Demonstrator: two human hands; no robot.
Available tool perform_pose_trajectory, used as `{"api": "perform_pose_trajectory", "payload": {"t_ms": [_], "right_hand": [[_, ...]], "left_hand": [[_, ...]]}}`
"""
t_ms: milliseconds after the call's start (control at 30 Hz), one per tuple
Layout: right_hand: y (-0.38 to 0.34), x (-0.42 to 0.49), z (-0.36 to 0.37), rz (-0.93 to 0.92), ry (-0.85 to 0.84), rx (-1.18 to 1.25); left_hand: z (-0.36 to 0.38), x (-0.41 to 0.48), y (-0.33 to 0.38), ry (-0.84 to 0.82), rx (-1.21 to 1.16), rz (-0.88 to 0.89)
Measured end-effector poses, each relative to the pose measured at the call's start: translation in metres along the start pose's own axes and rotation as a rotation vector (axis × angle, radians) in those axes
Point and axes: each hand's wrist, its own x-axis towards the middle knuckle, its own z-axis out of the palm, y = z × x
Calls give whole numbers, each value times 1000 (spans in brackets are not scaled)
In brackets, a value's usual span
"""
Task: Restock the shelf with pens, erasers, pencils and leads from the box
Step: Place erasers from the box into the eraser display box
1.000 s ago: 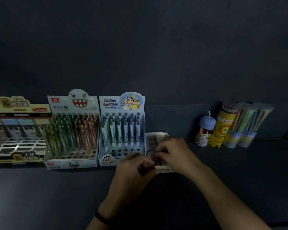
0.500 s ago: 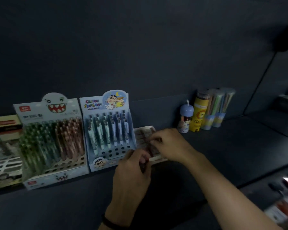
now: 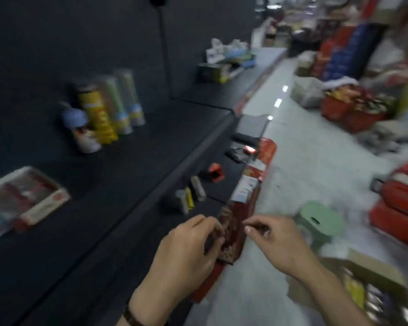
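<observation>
Dark shelf, left hand fingers curled round brown pack, right hand fingers curled beside, grip unclear

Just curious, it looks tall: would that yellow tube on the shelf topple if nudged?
Probably tips easily: the yellow tube stands on end, tall and narrow. Being round, it would likely roll once down. Neighbouring tubes might catch it.

Both forearms reaching in from the lower edge, left hand back up with fingers curled inward, grip too blurred to tell, right hand near it, not touching, fingers curled, thumb tip against forefinger
</observation>
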Motion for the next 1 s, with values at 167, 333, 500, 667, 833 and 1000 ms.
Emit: {"api": "perform_pose_trajectory", "payload": {"t_ms": [167,333,500,667,833,1000], "right_hand": [[170,-87,-77,377,-53,-16],[312,-179,-163,727,-15,49],[430,-228,-212,998,2,146],[547,-227,-213,1161,-11,208],[682,-218,-191,1285,-69,242],[824,-207,-147,1345,-172,170]], "left_hand": [[146,44,89,-417,-62,88],[277,76,171,-734,-65,88],[397,108,236,-916,-27,101],[528,141,275,-1075,-38,105],[667,180,267,-1172,-78,61],[808,203,237,-1256,-40,55]]}}
